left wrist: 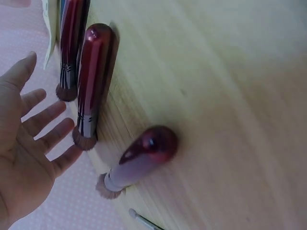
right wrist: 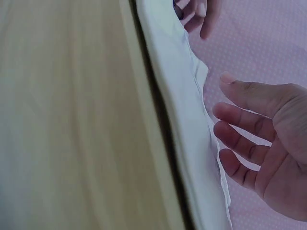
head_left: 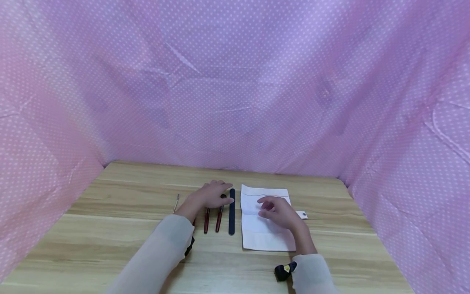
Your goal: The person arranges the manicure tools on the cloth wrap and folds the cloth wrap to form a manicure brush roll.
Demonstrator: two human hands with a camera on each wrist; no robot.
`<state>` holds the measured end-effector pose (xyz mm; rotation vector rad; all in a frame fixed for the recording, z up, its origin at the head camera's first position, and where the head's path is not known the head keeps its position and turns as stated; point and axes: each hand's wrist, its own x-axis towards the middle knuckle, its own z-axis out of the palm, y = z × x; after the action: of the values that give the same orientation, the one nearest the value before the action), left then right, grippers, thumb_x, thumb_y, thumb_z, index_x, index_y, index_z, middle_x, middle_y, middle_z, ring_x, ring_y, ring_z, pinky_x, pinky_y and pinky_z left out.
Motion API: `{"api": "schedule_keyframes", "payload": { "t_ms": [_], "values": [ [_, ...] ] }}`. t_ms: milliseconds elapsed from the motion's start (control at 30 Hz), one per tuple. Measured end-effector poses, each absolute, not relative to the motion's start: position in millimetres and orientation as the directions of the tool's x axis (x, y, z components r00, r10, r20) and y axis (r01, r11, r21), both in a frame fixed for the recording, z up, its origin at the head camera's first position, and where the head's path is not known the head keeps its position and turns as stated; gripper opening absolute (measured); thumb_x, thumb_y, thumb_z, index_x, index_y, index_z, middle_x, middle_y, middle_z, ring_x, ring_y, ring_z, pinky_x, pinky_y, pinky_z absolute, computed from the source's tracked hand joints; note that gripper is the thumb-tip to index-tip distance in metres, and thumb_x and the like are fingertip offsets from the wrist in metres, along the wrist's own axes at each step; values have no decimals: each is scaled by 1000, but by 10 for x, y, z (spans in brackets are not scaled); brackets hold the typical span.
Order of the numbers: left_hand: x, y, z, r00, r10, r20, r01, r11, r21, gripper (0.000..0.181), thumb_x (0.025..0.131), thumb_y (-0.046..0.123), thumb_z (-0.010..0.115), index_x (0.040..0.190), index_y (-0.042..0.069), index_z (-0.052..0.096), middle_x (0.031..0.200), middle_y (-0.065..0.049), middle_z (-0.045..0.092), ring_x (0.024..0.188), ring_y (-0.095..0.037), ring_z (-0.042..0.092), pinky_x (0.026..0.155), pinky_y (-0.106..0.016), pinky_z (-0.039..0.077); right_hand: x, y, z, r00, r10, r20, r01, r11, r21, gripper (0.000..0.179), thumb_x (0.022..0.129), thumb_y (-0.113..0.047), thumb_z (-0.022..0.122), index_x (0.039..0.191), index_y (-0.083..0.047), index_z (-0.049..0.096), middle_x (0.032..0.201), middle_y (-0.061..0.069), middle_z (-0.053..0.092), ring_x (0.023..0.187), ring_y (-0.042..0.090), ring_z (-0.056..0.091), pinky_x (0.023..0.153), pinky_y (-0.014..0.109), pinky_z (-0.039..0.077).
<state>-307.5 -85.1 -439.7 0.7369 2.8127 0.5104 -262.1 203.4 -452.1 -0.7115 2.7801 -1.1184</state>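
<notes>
My left hand [head_left: 213, 195] hovers with spread fingers over the brush-head ends of the red-handled makeup brushes. Two brushes [head_left: 207, 222] [head_left: 219, 219] show beside it, and a third brush [left wrist: 144, 158], mostly hidden by the wrist in the head view, lies apart in the left wrist view. Just right of the thumb is a long dark flat strip, like a nail file [head_left: 231, 214]. My right hand [head_left: 278, 212], fingers loosely bent and holding nothing, hangs over the unfolded white fabric case [head_left: 264, 241]. In the right wrist view its fingertips overlap the case's edge.
A thin silver stick tool [head_left: 176, 203] lies left of the left wrist. From the case's right side sticks out a snap tab [head_left: 302, 214]. Everything lies on a wood-grain table [head_left: 110, 228], with a pink dotted curtain [head_left: 235, 102] behind and at both sides.
</notes>
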Motion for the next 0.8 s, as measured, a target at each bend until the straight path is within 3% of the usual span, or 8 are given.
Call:
{"api": "schedule_keyframes", "payload": {
  "t_ms": [300, 800],
  "values": [
    [-3120, -748, -4410, -869, 475, -140, 391, 832, 394, 65, 101, 46, 63, 155, 14, 46, 155, -16, 45, 144, -37, 39, 117, -58, 31, -2692, 1852, -4581, -884, -461, 73, -384, 629, -676, 21, 93, -16, 77, 113, -10, 77, 93, -6, 71, 87, 11, 63, 80, 31, 53],
    [-3131, -720, -4440, -868, 478, -134, 408, 841, 354, 64, 97, 48, 68, 151, 17, 52, 145, -9, 50, 130, -30, 44, 111, -53, 35, -2756, 1831, -4668, -885, -464, 37, -348, 608, -713, 16, 91, -14, 79, 107, -13, 79, 88, -7, 69, 84, 11, 62, 79, 28, 52]
  ]
}}
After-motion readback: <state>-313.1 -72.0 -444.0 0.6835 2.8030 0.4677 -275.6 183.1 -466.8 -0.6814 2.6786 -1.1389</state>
